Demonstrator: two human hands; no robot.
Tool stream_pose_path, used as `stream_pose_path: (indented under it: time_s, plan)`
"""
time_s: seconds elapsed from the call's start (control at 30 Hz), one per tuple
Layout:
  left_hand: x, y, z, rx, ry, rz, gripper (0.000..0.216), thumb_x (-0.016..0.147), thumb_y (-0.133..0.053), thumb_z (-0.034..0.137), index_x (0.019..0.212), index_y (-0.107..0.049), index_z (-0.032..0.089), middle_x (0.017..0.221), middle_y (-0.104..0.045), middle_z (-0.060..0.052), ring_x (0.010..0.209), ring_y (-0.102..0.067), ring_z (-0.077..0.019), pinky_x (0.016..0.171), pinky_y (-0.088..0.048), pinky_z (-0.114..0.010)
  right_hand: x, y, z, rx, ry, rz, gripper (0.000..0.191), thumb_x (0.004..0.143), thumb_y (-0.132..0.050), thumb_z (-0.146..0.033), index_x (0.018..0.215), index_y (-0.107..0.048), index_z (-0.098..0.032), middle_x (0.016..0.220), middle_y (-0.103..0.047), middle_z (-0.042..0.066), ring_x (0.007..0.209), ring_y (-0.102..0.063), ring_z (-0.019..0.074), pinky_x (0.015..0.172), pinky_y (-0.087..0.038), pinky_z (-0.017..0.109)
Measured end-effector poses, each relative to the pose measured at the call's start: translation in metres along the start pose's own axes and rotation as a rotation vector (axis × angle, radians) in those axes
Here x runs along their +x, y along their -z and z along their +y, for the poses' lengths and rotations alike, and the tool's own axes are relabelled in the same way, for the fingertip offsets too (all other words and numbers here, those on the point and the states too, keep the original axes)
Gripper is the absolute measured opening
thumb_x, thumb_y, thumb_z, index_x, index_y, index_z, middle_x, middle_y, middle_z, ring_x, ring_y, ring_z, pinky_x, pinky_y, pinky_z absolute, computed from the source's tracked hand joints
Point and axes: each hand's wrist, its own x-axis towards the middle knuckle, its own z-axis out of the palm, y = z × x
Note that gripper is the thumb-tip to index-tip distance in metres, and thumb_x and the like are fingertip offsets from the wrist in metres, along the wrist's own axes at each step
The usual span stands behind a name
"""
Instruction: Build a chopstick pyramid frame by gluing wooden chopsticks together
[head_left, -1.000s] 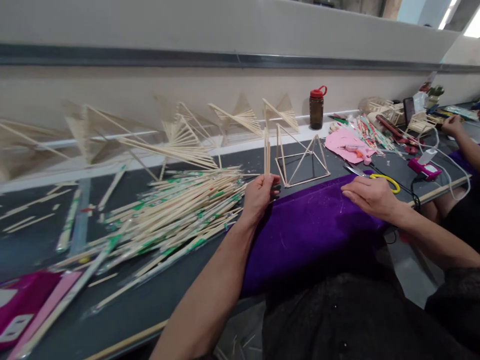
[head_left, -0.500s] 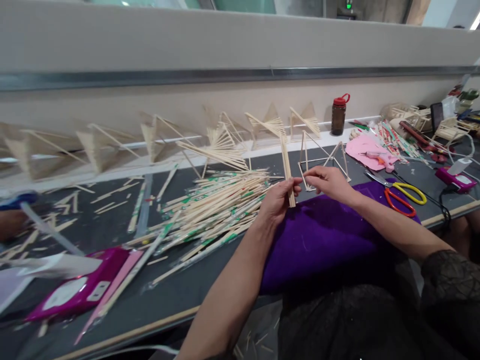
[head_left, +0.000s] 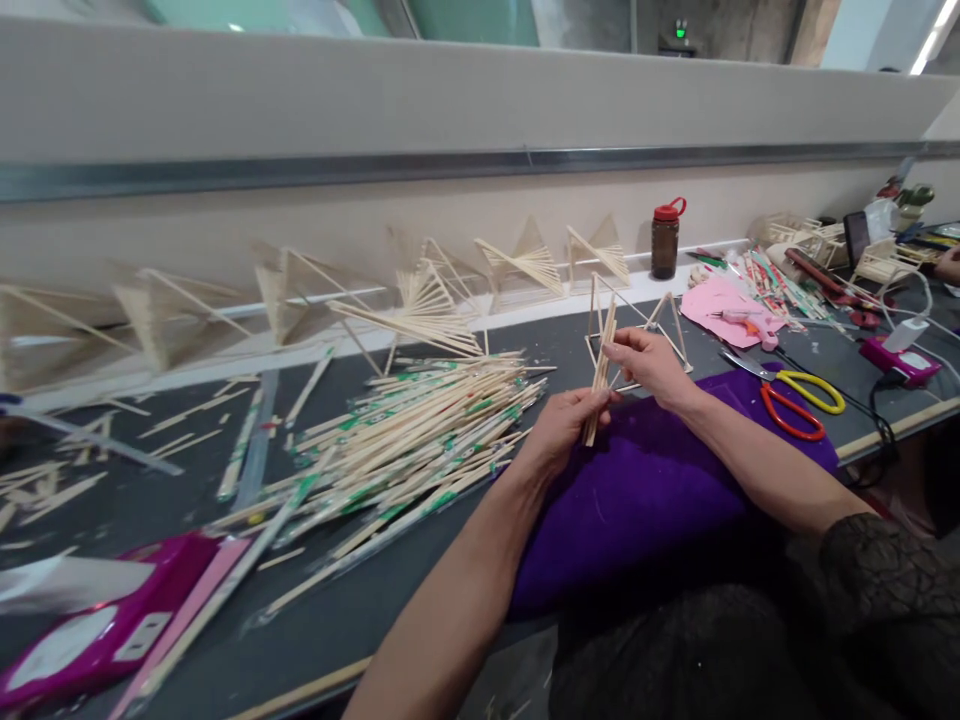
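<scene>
The right fingers (head_left: 627,350), no longer beside the sticks (head_left: 601,372), now pinch them above the gripping left fingers (head_left: 591,400), apparently giving two-handed control.

No lettering can be read. The green marks on the stick wrappers (head_left: 390,512) and the lit green sign (head_left: 680,29) are too small.

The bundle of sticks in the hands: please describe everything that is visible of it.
The bundle of sticks is several thin, straight, pale pieces that look like wood; their number is unclear. It is held steeply, its top leaning slightly right in the picture. The left hand grips it low; the right hand touches it higher up. Its lower ends show below the left hand, against the purple cloth.
</scene>
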Motion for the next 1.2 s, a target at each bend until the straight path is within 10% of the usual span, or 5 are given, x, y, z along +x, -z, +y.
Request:
stream_pose_path:
  time_s: [0.47,0.7,1.2]
  plan:
    - [-0.007,0.002,-0.002,-0.012,0.065,-0.253,0.061,0.060,-0.093,0.062,0.096,-0.078,0.015,0.066,-0.068,-0.002,0.053,-0.058,-0.0115,0.054,-0.041,-0.024,0.004,0.029,-0.003,0.053,0.079,0.062,0.033,0.076,-0.079,-0.048,0.081,-0.062,-0.020,0.066,-0.054,-0.007,0.051,-0.044,0.0052,0.049,-0.033,0.023]
    - [-0.012,0.000,0.003,-0.030,0.008,-0.278,0.041,0.079,-0.082,0.053,0.095,-0.079,0.016,0.059,-0.055,0.001,0.043,-0.037,-0.0055,0.042,-0.019,-0.022,-0.002,0.028,-0.012,-0.050,0.107,0.121,0.031,0.068,-0.077,-0.048,0.072,-0.061,-0.021,0.063,-0.058,-0.005,0.051,-0.043,0.0059,0.047,-0.033,0.022]
    - [-0.013,0.000,0.005,0.023,-0.045,-0.307,0.037,0.084,-0.078,0.046,0.102,-0.078,0.014,0.066,-0.062,-0.001,0.051,-0.048,-0.0075,0.047,-0.032,-0.021,0.008,0.052,-0.023,0.089,0.276,0.259,0.024,0.069,-0.074,-0.044,0.071,-0.060,-0.024,0.061,-0.054,-0.005,0.045,-0.036,0.0057,0.039,-0.019,0.022]
